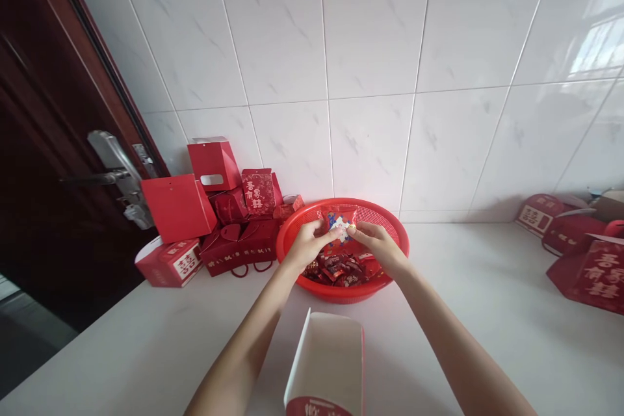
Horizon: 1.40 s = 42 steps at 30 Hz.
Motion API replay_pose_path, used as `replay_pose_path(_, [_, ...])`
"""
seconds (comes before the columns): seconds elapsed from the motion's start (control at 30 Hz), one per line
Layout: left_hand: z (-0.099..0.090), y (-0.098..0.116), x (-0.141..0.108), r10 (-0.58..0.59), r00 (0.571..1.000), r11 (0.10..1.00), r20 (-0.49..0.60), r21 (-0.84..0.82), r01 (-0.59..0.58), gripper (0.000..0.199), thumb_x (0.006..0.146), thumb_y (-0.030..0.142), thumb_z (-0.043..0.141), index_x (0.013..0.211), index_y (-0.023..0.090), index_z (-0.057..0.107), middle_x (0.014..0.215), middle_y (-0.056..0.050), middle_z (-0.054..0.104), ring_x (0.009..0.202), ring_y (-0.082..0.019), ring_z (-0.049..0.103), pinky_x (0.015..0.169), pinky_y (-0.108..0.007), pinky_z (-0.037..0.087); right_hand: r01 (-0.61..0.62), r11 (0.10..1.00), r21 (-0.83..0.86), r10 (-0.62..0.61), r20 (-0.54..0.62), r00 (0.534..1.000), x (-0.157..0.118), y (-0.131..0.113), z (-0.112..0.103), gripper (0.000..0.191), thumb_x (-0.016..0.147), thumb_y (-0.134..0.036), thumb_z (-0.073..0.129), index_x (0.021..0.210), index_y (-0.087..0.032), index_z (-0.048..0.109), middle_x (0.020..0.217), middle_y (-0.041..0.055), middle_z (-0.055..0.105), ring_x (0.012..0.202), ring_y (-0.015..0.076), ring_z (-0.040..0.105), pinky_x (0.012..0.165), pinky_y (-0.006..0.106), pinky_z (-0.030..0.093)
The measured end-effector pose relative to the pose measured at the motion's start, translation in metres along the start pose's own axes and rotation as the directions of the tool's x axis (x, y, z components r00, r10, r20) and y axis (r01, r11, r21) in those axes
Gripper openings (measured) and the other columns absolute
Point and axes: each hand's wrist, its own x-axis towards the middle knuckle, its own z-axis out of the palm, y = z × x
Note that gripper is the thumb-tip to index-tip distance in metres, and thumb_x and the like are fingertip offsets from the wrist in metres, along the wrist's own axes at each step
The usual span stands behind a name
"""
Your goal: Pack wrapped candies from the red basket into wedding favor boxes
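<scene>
Between my two hands is a red snack packet [336, 244] with a blue and white print, held upright over a basket. My left hand [312, 242] grips its left side, thumb on the front. On the right side, my right hand [379, 244] pinches it the same way. Below them, the round red plastic basket [400, 234] contains many small dark red wrapped sweets [336, 270]. Nearer to me, an open red paper box [326, 357] with a white inside stands between my forearms; I see no contents in it.
Several red gift boxes [178, 208] are piled at the left, against the tiled wall [370, 143]. More red boxes [592, 266] sit at the right edge of the white tabletop [463, 286]. A dark wooden door with a metal handle [117, 175] is at the far left.
</scene>
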Motion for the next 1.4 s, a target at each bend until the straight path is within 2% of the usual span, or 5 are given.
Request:
replay_pose_path(0.37, [-0.0021,-0.0047,0.0029,0.002,0.999,0.999,-0.042,-0.034,-0.003,0.046,0.069,0.048,0.084,0.103,0.019,0.072,0.106,-0.006,0.079,0.106,-0.028,0.072,0.094,-0.038,0.054,0.045,0.996,0.074,-0.043,-0.029,0.999,-0.0021,-0.0021,-0.001,0.032,0.061,-0.04,0.09,0.079,-0.02,0.072,0.072,0.0014,0.074,0.067,0.0215,0.07,0.065,0.034,0.056])
replay_pose_path(0.53, [-0.0055,-0.005,0.003,0.037,0.993,0.999,-0.116,0.02,-0.034,0.044,0.069,0.049,0.082,0.1,0.02,0.073,0.1,-0.005,0.078,0.103,-0.025,0.07,0.093,-0.034,0.052,0.056,0.996,-0.066,-0.055,0.012,0.998,-0.0046,-0.0033,-0.0009,0.017,0.062,-0.027,0.086,0.074,-0.019,0.077,0.066,-0.0002,0.073,0.064,0.0182,0.066,0.063,0.03,0.053])
replay_pose_path(0.67, [-0.0033,-0.0037,0.0005,0.013,1.0,0.999,0.007,0.03,-0.013,0.044,0.074,0.059,0.079,0.089,0.017,0.076,0.092,-0.005,0.077,0.095,-0.024,0.069,0.085,-0.032,0.053,0.025,1.0,0.009,-0.025,-0.032,0.999,-0.0065,-0.0052,0.0,0.023,0.066,-0.04,0.087,0.07,-0.02,0.077,0.065,0.0009,0.073,0.059,0.0179,0.064,0.06,0.031,0.051])
replay_pose_path(1.1, [-0.0013,-0.0064,0.0014,0.007,0.996,0.991,-0.086,-0.129,-0.018,0.045,0.062,0.056,0.088,0.066,0.018,0.064,0.068,0.002,0.067,0.07,-0.017,0.064,0.07,-0.028,0.051,0.015,0.988,0.156,-0.025,0.062,0.998,-0.0062,-0.0036,-0.0001,0.041,0.067,-0.058,0.087,0.083,-0.021,0.08,0.078,0.0039,0.076,0.075,0.0229,0.07,0.074,0.036,0.056])
replay_pose_path(1.4, [-0.0036,-0.0041,0.0061,-0.087,0.97,0.981,-0.229,-0.187,0.044,0.04,0.071,0.06,0.076,0.076,0.02,0.072,0.086,-0.006,0.078,0.095,-0.026,0.072,0.086,-0.035,0.055,0.076,0.956,0.282,-0.021,-0.194,0.981,-0.0012,-0.0002,-0.0041,0.043,0.06,-0.058,0.09,0.073,-0.021,0.073,0.07,0.004,0.074,0.065,0.022,0.069,0.059,0.033,0.057])
